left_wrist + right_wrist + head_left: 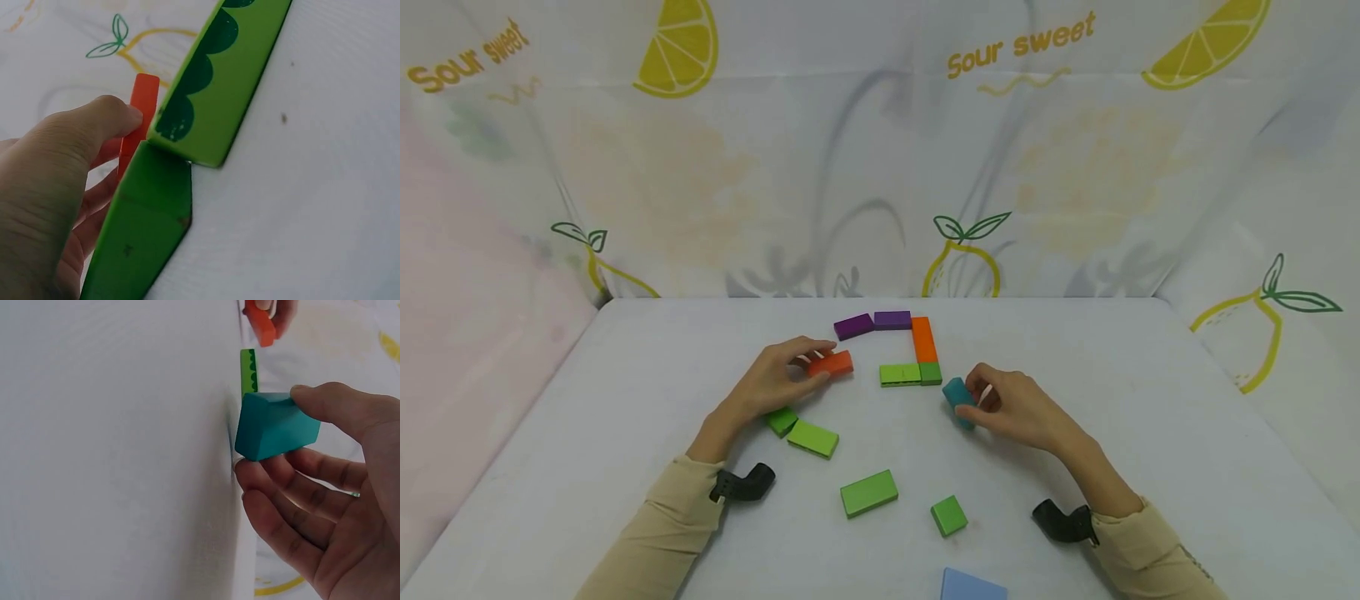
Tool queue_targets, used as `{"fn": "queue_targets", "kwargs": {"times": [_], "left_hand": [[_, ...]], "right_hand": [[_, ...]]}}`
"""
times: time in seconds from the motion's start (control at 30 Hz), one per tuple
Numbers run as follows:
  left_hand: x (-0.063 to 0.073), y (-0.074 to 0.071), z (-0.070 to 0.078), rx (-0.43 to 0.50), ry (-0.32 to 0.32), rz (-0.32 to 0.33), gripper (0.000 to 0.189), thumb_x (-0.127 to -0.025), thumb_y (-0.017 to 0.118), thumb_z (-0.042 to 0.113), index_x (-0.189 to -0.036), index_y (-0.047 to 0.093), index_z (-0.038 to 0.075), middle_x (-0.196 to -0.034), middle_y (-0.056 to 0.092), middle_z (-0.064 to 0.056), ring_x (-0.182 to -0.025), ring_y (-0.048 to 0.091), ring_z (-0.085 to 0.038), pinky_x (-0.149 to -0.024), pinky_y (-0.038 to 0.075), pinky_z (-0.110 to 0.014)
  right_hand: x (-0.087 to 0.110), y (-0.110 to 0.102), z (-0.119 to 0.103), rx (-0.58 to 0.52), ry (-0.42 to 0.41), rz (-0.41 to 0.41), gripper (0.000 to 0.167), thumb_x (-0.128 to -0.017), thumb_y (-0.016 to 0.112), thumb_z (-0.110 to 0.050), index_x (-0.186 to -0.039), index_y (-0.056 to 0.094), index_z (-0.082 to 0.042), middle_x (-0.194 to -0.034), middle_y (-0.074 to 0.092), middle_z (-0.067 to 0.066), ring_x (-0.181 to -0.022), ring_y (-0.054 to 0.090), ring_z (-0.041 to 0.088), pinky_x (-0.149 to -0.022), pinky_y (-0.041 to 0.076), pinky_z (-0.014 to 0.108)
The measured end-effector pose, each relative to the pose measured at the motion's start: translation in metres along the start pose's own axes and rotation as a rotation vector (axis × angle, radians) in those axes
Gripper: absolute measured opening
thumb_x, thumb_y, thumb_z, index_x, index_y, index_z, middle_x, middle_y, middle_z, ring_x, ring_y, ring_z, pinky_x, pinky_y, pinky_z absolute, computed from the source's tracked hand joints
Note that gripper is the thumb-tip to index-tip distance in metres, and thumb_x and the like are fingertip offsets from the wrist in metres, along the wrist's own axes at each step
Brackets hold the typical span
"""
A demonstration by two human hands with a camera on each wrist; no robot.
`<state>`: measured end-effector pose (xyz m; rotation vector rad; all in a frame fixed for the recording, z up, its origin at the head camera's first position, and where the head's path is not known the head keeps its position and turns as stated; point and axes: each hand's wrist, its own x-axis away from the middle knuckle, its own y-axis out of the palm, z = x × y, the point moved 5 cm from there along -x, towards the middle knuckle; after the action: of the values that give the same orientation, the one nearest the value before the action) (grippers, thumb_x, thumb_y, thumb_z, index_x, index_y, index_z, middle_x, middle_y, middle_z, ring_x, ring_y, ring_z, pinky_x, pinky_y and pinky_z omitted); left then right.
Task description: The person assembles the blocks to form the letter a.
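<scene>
My left hand [782, 375] pinches an orange-red block [832, 364] between thumb and fingers, left of the middle of the table. In the left wrist view the orange-red block [145, 100] shows past my thumb, partly hidden by green blocks nearer the camera. On the other side my right hand [1018, 408] holds a teal block [959, 402] by its sides. The right wrist view shows the teal block [275, 428] with slanted ends, thumb above and fingertips below. A light green block [899, 375] and a small green block [930, 373] lie between the hands.
Two purple blocks [892, 320] and an orange block [925, 340] adjoin the green pair at the back. A dark green block [782, 421] and a lime block [813, 439] lie below my left hand. Nearer are a green block [869, 493], a green cube [949, 516] and a blue piece [973, 586].
</scene>
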<state>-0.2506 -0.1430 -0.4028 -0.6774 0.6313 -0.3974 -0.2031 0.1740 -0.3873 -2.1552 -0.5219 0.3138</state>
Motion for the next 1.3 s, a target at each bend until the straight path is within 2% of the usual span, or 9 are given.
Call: {"fn": "queue_targets", "kwargs": {"times": [0.2, 0.4, 0.73, 1.1, 1.3], "left_hand": [[-0.002, 0.003, 0.005, 0.003, 0.020, -0.016, 0.047, -0.079, 0.073, 0.005, -0.123, 0.059, 0.000, -0.105, 0.067, -0.008, -0.092, 0.062, -0.019, -0.078, 0.056, -0.030], [-0.004, 0.012, 0.007, -0.001, 0.024, -0.062, 0.047, -0.081, 0.072, 0.008, -0.125, 0.058, 0.002, -0.106, 0.066, -0.005, -0.095, 0.060, -0.016, -0.079, 0.055, -0.028], [-0.005, 0.017, 0.012, -0.052, 0.022, -0.056, 0.039, -0.081, 0.072, 0.012, -0.119, 0.064, 0.007, -0.104, 0.065, -0.002, -0.091, 0.058, -0.013, -0.078, 0.053, -0.027], [-0.007, 0.024, 0.019, -0.113, -0.035, -0.067, 0.030, -0.083, 0.070, 0.014, -0.113, 0.068, 0.014, -0.111, 0.064, 0.000, -0.102, 0.057, -0.015, -0.087, 0.051, -0.035], [-0.009, 0.027, 0.022, -0.163, -0.026, -0.078, 0.024, -0.084, 0.070, 0.016, -0.108, 0.070, 0.015, -0.111, 0.065, -0.001, -0.104, 0.058, -0.016, -0.089, 0.051, -0.036]], "right_hand": [[-0.001, 0.002, -0.002, -0.045, 0.013, -0.015, 0.026, -0.086, 0.068, -0.033, -0.098, 0.056, -0.013, -0.082, 0.063, -0.003, -0.068, 0.060, 0.005, -0.058, 0.049, 0.021], [-0.001, 0.002, -0.001, -0.027, 0.039, -0.005, 0.027, -0.085, 0.069, -0.033, -0.097, 0.057, -0.012, -0.081, 0.062, -0.004, -0.069, 0.057, 0.006, -0.058, 0.048, 0.020], [-0.004, 0.004, -0.002, -0.013, 0.060, 0.017, 0.026, -0.084, 0.069, -0.032, -0.095, 0.057, -0.012, -0.078, 0.059, -0.005, -0.070, 0.055, 0.008, -0.060, 0.047, 0.020], [-0.004, 0.007, -0.002, -0.055, 0.106, 0.019, 0.025, -0.084, 0.069, -0.032, -0.094, 0.058, -0.012, -0.080, 0.061, -0.004, -0.073, 0.055, 0.010, -0.061, 0.047, 0.021], [-0.005, 0.009, -0.002, -0.062, 0.142, 0.019, 0.026, -0.084, 0.069, -0.033, -0.095, 0.058, -0.012, -0.081, 0.060, -0.003, -0.074, 0.054, 0.011, -0.061, 0.047, 0.022]]}}
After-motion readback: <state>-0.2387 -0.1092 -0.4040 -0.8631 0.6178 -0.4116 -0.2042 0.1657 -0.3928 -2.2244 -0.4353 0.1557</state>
